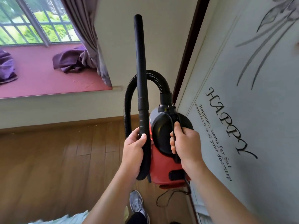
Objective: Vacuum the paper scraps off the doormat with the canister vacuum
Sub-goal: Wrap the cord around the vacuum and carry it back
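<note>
Gripping the lower end of the black wand (142, 70), the left hand (133, 151) curls its fingers round it. The right hand (184, 143) clasps the handle (174, 122) of the red canister vacuum (165, 165), just left of the grey doormat (242, 110).

Wand (140, 62) stands left of canister (166, 165); doormat (250, 94) lies right, apparently on floor (48, 159).
</note>
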